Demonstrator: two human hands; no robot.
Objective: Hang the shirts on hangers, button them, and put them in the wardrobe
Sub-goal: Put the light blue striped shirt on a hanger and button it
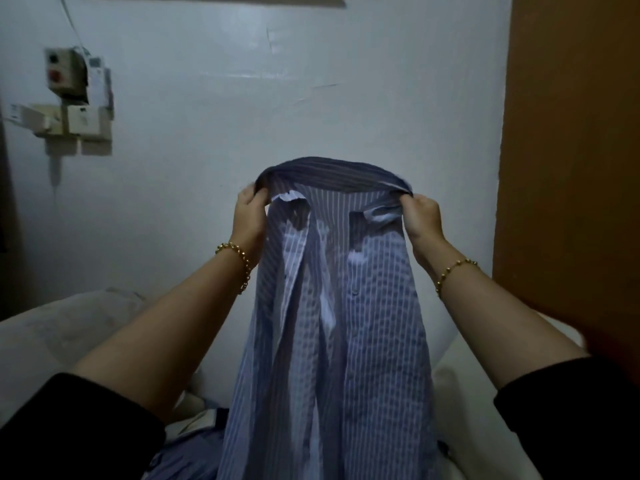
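Here, in the head view, a blue striped shirt (332, 306) hangs in the air in front of a pale wall (242, 81), held up by its collar. The left hand (250, 211) grips the collar's left end, and the right hand (420, 216) grips its right end, fingers curled into the cloth. The shirt front hangs open, its lower part reaching the bed (62, 327). An orange-brown panel (571, 150) stands at right.

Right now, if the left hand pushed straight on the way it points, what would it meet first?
Apart from the shirt collar in its grip, the left hand points up toward the bare white wall; nothing else seems in between, though depth is unclear.
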